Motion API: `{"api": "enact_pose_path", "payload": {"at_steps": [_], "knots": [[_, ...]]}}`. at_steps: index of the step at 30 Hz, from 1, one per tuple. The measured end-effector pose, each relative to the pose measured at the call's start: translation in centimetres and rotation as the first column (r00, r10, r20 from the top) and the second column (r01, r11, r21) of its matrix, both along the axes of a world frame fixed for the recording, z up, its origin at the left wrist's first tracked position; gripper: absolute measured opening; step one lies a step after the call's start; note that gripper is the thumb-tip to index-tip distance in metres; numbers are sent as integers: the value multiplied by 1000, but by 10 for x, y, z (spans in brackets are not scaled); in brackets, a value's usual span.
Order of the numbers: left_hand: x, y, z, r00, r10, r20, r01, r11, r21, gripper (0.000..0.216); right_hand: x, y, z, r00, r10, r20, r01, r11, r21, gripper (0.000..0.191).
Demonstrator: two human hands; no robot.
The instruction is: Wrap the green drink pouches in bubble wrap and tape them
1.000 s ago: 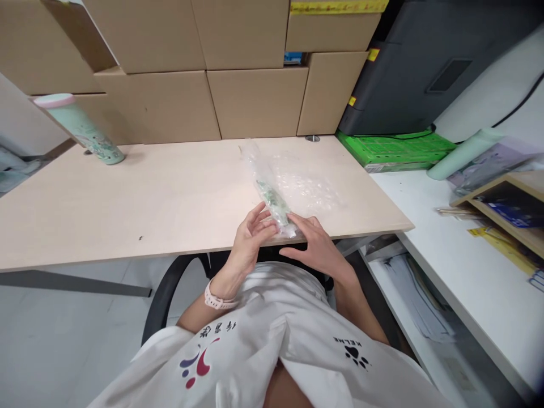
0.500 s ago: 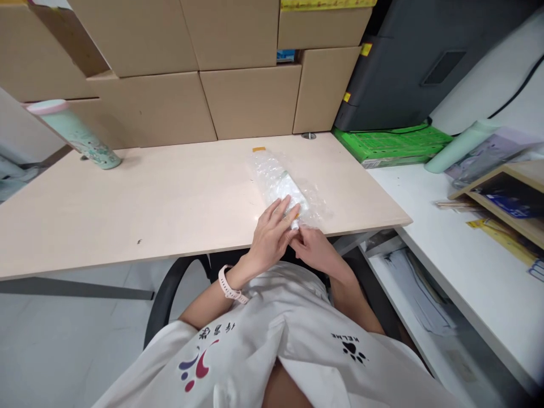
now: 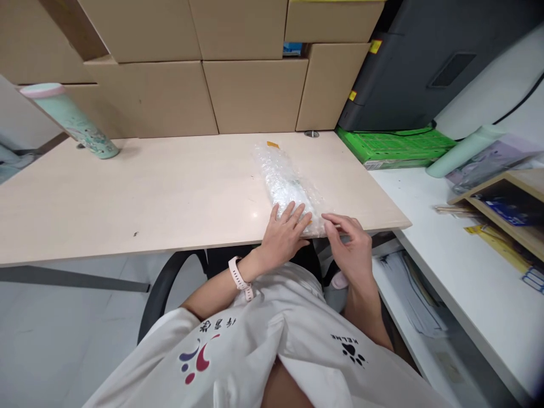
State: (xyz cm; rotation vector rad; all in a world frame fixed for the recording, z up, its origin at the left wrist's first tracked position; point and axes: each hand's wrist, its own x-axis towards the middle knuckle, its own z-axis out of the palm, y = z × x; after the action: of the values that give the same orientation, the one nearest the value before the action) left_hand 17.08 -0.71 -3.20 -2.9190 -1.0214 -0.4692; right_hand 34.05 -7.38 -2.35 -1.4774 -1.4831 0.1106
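Note:
A long bundle wrapped in clear bubble wrap [image 3: 284, 180] lies on the light wooden desk [image 3: 170, 192], running from the back towards the front edge. My left hand [image 3: 284, 235] lies flat on its near end with the fingers stretched out. My right hand [image 3: 352, 246] is just right of that end, at the desk's edge, its fingertips pinched on a thin strip that I cannot make out. A small orange tab [image 3: 272, 144] shows at the bundle's far end.
Cardboard boxes [image 3: 191, 73] are stacked along the back of the desk. A mint green bottle [image 3: 68, 119] stands at the back left. A green crate [image 3: 395, 147] under a dark case sits to the right, beside a white table [image 3: 467, 260] with clutter.
The bundle has been rolled up in the bubble wrap and now lies a little further right. My left hand moved on top and flattened; my right hand drew away to the right.

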Motion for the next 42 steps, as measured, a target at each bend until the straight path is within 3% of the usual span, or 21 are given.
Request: {"api": "enact_pose_path", "payload": {"at_steps": [2,6,8,10,11,13,15,17,18,20,23,25,28,33,35,40,42], "knots": [[-4,2,1,999,-35,-5,35,999,-28,63,-5,10,-1,993,67,99,-72,996,52,23],[-17,3,1,995,-38,95,55,982,-181,52,-17,16,-4,961,220,170,-221,975,-12,22],[-26,1,3,974,-57,218,125,943,-309,48,-23,15,-4,956,245,161,-240,969,-54,25],[-34,-1,6,901,-32,432,243,863,-443,38,-26,16,-3,956,249,153,-235,966,-106,30],[-37,0,7,827,49,560,294,810,-506,30,-28,17,-3,957,246,155,-226,965,-134,33],[-41,5,11,593,346,727,350,702,-620,23,-31,21,-4,961,221,167,-191,965,-178,36],[-41,17,15,317,654,687,366,584,-725,33,-33,27,-6,967,185,173,-150,968,-200,36],[-38,35,22,163,827,538,414,438,-798,46,-33,32,-8,972,163,168,-126,970,-209,34],[-36,45,26,158,867,473,457,361,-813,47,-33,33,-8,974,160,161,-124,969,-212,34],[-31,66,36,291,872,393,522,200,-829,36,-32,33,-8,976,170,137,-138,966,-221,34],[-20,91,49,432,842,325,544,45,-838,22,-32,30,-5,976,196,99,-170,959,-227,36],[-13,100,55,462,825,326,598,-18,-801,21,-33,29,-3,974,204,100,-181,963,-201,34],[-5,104,59,437,812,387,684,-20,-729,26,-36,27,-2,971,185,149,-167,978,-125,30],[-7,107,65,330,814,478,643,176,-745,30,-40,26,-1,958,165,235,-154,986,-64,24],[-9,109,67,333,828,451,600,182,-779,27,-41,25,0,958,158,239,-150,987,-54,22],[-15,110,66,407,799,442,615,118,-780,14,-43,22,-1,968,131,216,-132,991,-9,17],[-18,106,65,387,782,489,612,178,-770,15,-44,21,-2,966,141,215,-139,990,-23,18]]}}
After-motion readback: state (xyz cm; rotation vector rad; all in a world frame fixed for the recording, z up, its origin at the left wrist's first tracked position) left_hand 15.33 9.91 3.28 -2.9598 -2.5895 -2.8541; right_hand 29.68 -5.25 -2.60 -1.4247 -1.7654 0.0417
